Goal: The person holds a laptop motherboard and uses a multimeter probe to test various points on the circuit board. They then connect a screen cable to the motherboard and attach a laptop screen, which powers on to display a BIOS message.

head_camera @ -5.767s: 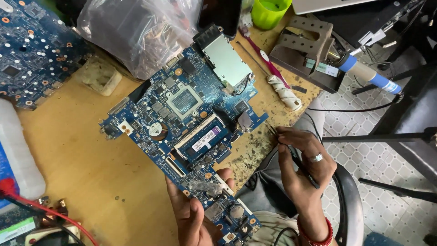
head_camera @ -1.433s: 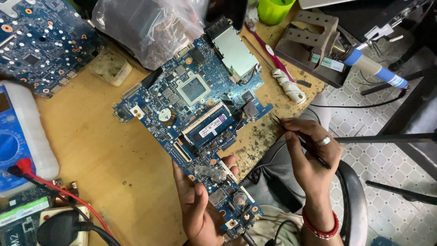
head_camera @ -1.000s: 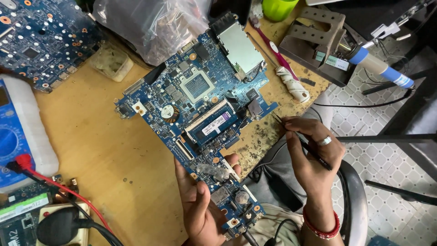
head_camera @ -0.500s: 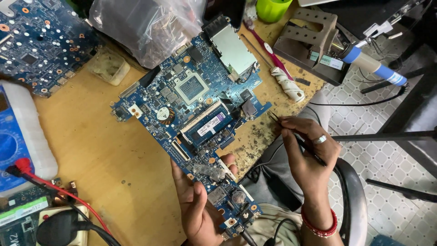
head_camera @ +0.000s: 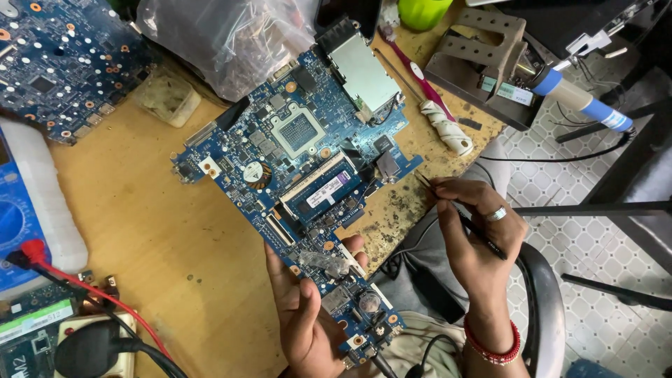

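blue laptop board [head_camera: 308, 175] long axis diagonal, overhanging desk [head_camera: 140, 231] near edge. left hand [head_camera: 304, 315] pinching near end; right hand [head_camera: 476, 231] pinching tweezers [head_camera: 458, 217], tip just right of board.

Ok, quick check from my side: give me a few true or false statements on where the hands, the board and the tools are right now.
1. The left hand holds the blue circuit board by its near end. True.
2. The right hand holds a thin dark pair of tweezers. True.
3. The tweezers' tips are touching the board's central chip. False: they sit off the board's right edge, over the stained wooden bench.
4. The soldering iron with the blue handle is in the right hand. False: it rests at the upper right, untouched.
5. A clear plastic bag lies beyond the board. True.
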